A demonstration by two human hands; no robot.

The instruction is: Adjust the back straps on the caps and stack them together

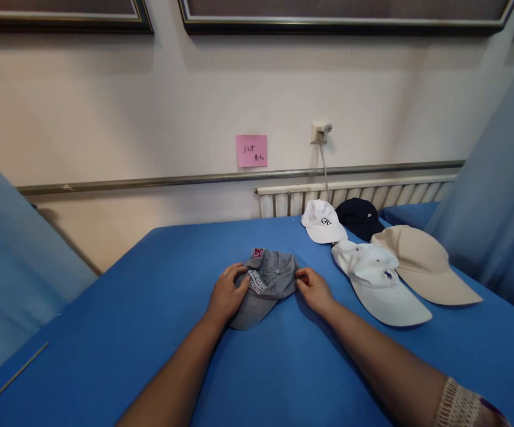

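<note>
A grey baseball cap (279, 276) with white lettering and a small red patch lies on the blue-covered table (150, 308), its brim pointing down and to the left toward me. On its left side, my left hand (228, 292) grips the cap, thumb on top near the lettering. My right hand (313, 289) pinches the cap's right edge between thumb and fingers. The undersides of both grips are hidden.
To the right lie a white cap (321, 220), a dark navy cap (359, 218), a pale cap (375, 279) and a beige cap (426, 264), close together. A thin stick (10, 381) rests at the left edge. Blue curtains (492, 196) hang at both sides.
</note>
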